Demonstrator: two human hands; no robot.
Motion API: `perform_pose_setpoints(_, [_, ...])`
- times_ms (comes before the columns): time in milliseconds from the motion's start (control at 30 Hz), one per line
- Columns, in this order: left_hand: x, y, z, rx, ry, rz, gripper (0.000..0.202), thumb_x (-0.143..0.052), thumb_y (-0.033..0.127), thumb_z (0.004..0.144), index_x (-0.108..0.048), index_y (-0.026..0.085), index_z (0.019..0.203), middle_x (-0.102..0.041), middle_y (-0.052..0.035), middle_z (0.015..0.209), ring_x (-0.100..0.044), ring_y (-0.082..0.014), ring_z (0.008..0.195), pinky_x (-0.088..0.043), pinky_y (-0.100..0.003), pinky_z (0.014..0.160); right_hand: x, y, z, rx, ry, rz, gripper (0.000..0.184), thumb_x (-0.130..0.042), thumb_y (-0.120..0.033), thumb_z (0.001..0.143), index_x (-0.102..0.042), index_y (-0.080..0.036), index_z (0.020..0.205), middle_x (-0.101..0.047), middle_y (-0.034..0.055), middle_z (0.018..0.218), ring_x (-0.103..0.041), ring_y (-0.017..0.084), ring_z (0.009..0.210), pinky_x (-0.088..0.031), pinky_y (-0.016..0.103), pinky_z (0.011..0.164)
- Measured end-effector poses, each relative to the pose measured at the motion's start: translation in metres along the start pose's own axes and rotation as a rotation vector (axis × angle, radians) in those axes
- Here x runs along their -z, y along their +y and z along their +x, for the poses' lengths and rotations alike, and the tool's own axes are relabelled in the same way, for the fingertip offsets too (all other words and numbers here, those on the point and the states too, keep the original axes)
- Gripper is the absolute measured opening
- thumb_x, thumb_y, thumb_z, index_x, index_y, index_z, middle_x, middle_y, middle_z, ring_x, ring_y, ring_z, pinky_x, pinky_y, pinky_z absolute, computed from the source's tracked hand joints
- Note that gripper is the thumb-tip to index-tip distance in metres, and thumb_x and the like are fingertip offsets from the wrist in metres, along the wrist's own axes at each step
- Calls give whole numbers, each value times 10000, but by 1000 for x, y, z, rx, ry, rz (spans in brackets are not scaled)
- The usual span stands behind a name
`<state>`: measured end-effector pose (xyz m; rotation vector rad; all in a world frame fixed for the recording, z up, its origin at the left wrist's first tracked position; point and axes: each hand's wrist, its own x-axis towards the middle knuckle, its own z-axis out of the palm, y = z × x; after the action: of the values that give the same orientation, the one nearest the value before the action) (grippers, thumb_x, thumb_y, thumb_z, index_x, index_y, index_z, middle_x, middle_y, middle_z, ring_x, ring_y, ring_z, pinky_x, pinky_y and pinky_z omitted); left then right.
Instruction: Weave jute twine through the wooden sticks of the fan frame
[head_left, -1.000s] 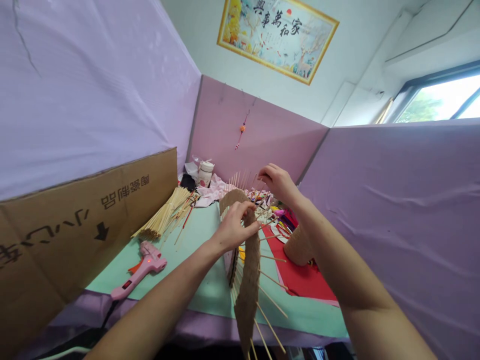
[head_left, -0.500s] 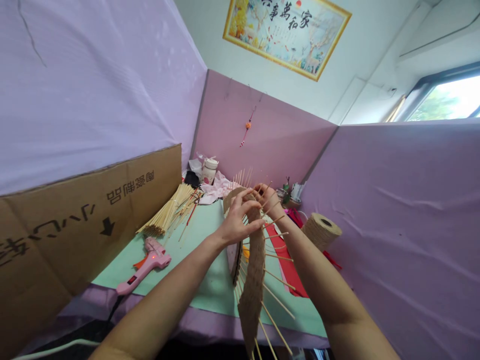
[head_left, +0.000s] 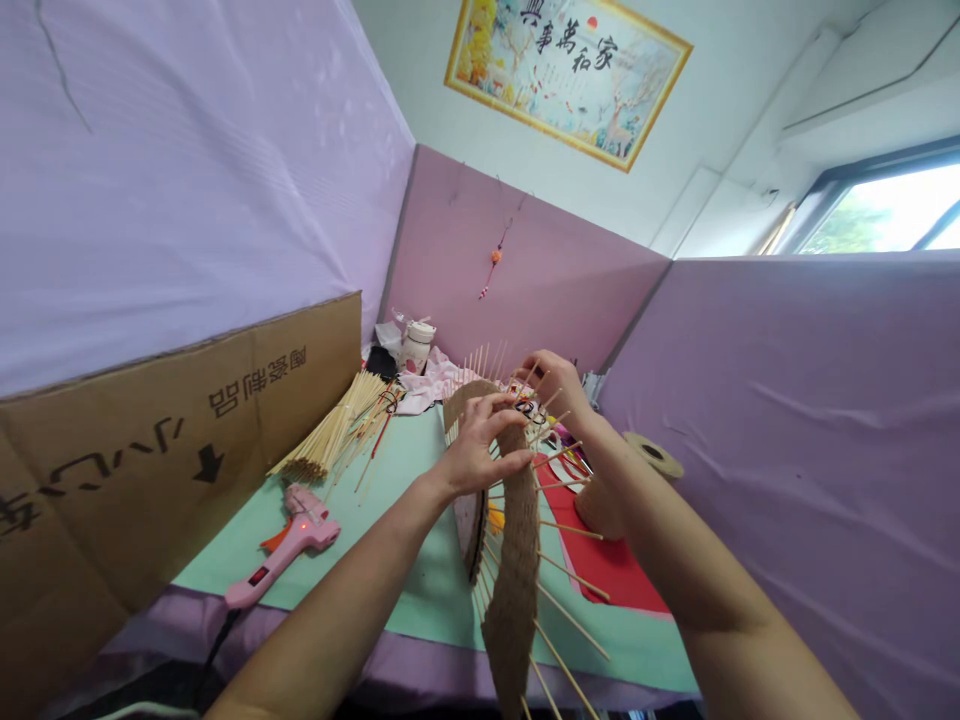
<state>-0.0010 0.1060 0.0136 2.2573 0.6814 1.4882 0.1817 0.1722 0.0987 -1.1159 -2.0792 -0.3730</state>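
My left hand is closed on a curved band of woven brown twine, thumb on the near side and fingers over the top. Thin wooden sticks pass through the band and fan out to the right. Beyond the band's upper edge, my right hand is curled among the far stick ends; what its fingertips pinch is too small to make out. A round piece with a dark edge sits inside the sticks on the left, a yellow bit beside it. My right forearm partly covers a twine roll.
Left on the green mat lies a pink glue gun, its red light on. Behind it is a bundle of sticks beside a cardboard panel. A white jar stands at the back; red sheets lie right.
My right hand has risen slightly and moved right, away from the band. The twine roll has tipped and more red sheet shows. My left hand keeps its hold on the band.
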Motion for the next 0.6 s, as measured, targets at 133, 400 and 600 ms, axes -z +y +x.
perform_pose_setpoints(133, [0,0,0,-4,1,-8,358,-666,456,796,-633,257,1092,-487,-69,1348,-373,-261,1269,-286,-424,1121,24,-6,20,162,-76,-53,130,-518,-204,889,-621,-194,810,-601,58,823,-545,185,784,-412,293,727])
perform_pose_setpoints(400, [-2,1,1,-1,-18,5,364,-673,431,778,-623,257,1093,-472,-72,1343,-376,-265,1264,-292,-436,1118,29,-16,57,237,-78,-59,120,-564,-226,880,-622,-199,778,-582,57,824,-535,188,792,-413,300,752])
perform_pose_setpoints(600, [-3,-1,1,-24,9,-11,337,-664,396,786,-612,235,1077,-469,-81,1343,-387,-267,1255,-296,-427,1108,8,-6,64,72,-54,60,104,-620,-205,795,-619,-187,692,-607,30,741,-527,162,720,-396,281,725])
